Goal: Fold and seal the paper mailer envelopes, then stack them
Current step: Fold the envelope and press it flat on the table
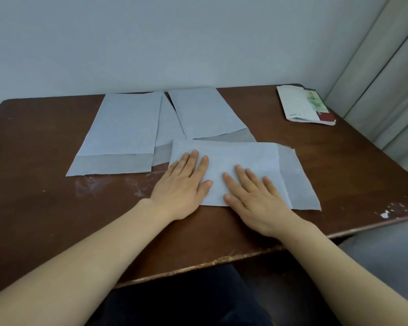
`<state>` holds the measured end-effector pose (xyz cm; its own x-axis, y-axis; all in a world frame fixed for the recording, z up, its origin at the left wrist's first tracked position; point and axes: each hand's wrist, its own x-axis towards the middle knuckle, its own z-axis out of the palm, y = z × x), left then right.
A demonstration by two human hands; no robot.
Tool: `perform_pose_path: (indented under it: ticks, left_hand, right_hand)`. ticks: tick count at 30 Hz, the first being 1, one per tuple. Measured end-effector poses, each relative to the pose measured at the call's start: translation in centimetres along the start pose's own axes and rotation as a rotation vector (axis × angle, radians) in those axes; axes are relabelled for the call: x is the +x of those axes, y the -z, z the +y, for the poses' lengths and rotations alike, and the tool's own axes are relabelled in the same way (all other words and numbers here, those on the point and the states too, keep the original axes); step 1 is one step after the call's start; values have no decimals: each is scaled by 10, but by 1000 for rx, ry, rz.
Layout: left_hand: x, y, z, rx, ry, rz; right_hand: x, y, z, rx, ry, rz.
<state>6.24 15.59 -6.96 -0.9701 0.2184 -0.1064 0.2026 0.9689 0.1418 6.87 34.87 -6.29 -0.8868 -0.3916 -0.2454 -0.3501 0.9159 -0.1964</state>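
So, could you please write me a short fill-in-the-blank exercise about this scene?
1. The left hand and right hand rest flat on the nearest ___.
2. This envelope has its flap pointing to the person's ___.
3. On the table, ___ envelopes are visible altogether.
Missing: envelope; right; four.

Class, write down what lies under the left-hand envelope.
Under the left-hand envelope, a second envelope sticks out past its right edge, on the table. Its covered part is hidden.

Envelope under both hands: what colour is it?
The envelope is plain pale blue-grey, its unfolded flap slightly darker; head view.
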Motion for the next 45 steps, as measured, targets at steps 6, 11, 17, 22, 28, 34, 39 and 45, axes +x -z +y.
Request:
perform_pose_path:
  ticks: [6,11,17,22,28,34,39,45]
  left_hand:
    - [-7,13,9,67,41,-68]
    - [-10,36,32,247,-16,159]
    - [5,26,31,139,-188,-90]
    - [-3,31,57,-4,-127,-37]
    - [19,61,33,-1439,606,-97]
    - [30,59,14,-1005,423,154]
    - [34,56,12,-1098,256,-98]
    - [34,49,3,-1228,280,23]
  right_hand:
    - [-14,16,50,-19,-340,77]
    - [-26,36,62,9,-595,204]
    - [1,54,59,540,-581,345]
    - [15,64,57,922,-413,600]
    - [-8,60,43,1140,94,563]
    - [-16,47,47,1250,173,517]
    - [-2,52,54,1520,78,482]
    - [1,48,64,1221,-125,180]
